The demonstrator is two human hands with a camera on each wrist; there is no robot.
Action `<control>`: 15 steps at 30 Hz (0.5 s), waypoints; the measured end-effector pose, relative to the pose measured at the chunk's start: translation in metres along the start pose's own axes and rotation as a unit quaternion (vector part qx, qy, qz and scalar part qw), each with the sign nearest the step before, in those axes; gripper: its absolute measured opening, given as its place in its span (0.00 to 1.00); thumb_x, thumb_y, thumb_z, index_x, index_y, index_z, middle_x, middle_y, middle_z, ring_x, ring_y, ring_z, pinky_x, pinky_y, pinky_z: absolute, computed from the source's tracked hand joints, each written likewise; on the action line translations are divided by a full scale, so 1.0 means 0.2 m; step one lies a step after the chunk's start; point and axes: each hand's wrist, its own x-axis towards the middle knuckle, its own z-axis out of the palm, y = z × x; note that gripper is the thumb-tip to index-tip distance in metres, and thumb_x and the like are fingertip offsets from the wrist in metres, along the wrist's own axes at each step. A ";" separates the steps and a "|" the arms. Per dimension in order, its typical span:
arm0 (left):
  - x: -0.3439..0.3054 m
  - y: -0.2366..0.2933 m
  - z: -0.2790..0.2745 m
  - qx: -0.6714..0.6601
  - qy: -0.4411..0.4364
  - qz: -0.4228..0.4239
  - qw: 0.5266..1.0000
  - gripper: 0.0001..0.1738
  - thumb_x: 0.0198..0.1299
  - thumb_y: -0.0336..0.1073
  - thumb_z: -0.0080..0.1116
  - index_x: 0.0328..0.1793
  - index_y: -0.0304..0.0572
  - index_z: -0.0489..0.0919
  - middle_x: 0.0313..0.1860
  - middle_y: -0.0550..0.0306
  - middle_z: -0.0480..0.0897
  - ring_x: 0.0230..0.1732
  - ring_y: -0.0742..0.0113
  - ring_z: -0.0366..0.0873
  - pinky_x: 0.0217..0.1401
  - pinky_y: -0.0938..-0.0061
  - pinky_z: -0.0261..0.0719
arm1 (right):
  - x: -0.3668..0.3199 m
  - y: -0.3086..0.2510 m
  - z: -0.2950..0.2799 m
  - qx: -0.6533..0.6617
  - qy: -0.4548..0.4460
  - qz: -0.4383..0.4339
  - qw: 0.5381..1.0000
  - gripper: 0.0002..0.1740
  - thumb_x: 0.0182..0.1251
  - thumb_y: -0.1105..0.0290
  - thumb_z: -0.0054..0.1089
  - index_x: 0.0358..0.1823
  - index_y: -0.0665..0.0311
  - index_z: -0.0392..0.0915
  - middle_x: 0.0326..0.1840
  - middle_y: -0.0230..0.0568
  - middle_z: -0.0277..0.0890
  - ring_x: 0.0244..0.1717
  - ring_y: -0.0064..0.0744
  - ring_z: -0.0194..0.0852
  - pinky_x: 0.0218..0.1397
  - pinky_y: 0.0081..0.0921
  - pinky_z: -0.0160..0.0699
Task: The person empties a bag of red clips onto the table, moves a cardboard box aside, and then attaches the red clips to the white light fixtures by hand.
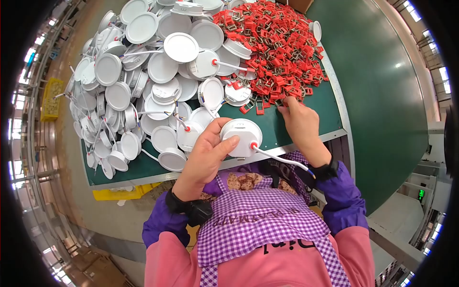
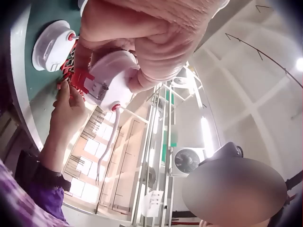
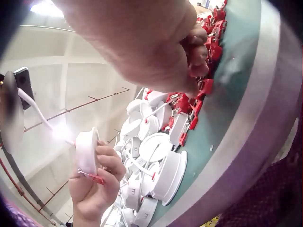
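My left hand [image 1: 205, 153] grips a round white downlight [image 1: 243, 130] at its rim, thumb across its back, just off the table's front edge. A white cable [image 1: 282, 159] leaves a red grommet on the lamp and hangs to the right, ending in thin wires. The left wrist view shows a red spring clip [image 2: 83, 81] with a metal coil on the lamp's side. My right hand [image 1: 303, 125] reaches to the near edge of a heap of red spring clips [image 1: 275, 48]. Its thumb and fingers pinch at a red clip [image 3: 206, 87] there, partly hidden by the hand.
A large pile of white downlights [image 1: 117, 95] with cables covers the table's left side, beside the clips. A metal edge [image 1: 337, 95] borders the green table top [image 1: 318, 112]. Another green surface [image 1: 382, 95] lies to the right. Yellow crates [image 1: 51, 99] stand at the left.
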 end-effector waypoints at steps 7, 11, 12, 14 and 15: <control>0.03 0.01 0.03 -0.044 0.027 -0.058 0.997 0.25 0.61 0.27 0.52 0.64 0.39 0.61 0.56 0.53 0.74 0.54 0.63 0.76 0.51 0.65 0.80 | -0.05 0.05 -0.06 0.127 0.037 -0.025 0.991 0.10 0.58 0.68 0.59 0.41 0.61 0.74 0.29 0.43 0.77 0.30 0.46 0.77 0.32 0.39 0.74; 0.05 0.00 0.01 0.085 0.025 -0.079 0.993 0.26 0.59 0.27 0.56 0.64 0.38 0.63 0.51 0.55 0.77 0.50 0.67 0.77 0.43 0.72 0.79 | 0.01 0.02 -0.12 0.066 -0.086 -0.069 0.992 0.09 0.58 0.71 0.58 0.41 0.60 0.74 0.31 0.44 0.74 0.33 0.47 0.76 0.34 0.40 0.74; 0.06 0.00 0.02 0.087 0.025 -0.079 0.993 0.26 0.59 0.27 0.56 0.64 0.38 0.63 0.51 0.55 0.77 0.50 0.67 0.77 0.43 0.72 0.79 | 0.03 0.03 -0.11 0.057 -0.122 -0.073 0.988 0.09 0.58 0.72 0.57 0.40 0.61 0.73 0.33 0.45 0.72 0.35 0.48 0.76 0.35 0.40 0.74; 0.06 -0.02 0.03 0.105 0.012 -0.065 0.992 0.25 0.58 0.28 0.57 0.62 0.38 0.66 0.49 0.58 0.78 0.46 0.71 0.77 0.41 0.77 0.75 | 0.05 0.04 -0.10 0.050 -0.162 -0.082 0.982 0.08 0.58 0.73 0.57 0.40 0.63 0.72 0.35 0.46 0.71 0.36 0.50 0.75 0.36 0.41 0.73; 0.07 -0.03 0.03 0.106 0.015 -0.067 0.992 0.25 0.58 0.28 0.57 0.62 0.38 0.66 0.49 0.58 0.78 0.46 0.71 0.77 0.41 0.77 0.75 | 0.05 0.04 -0.10 0.045 -0.176 -0.082 0.980 0.08 0.58 0.74 0.56 0.39 0.64 0.71 0.36 0.48 0.70 0.36 0.51 0.75 0.37 0.41 0.74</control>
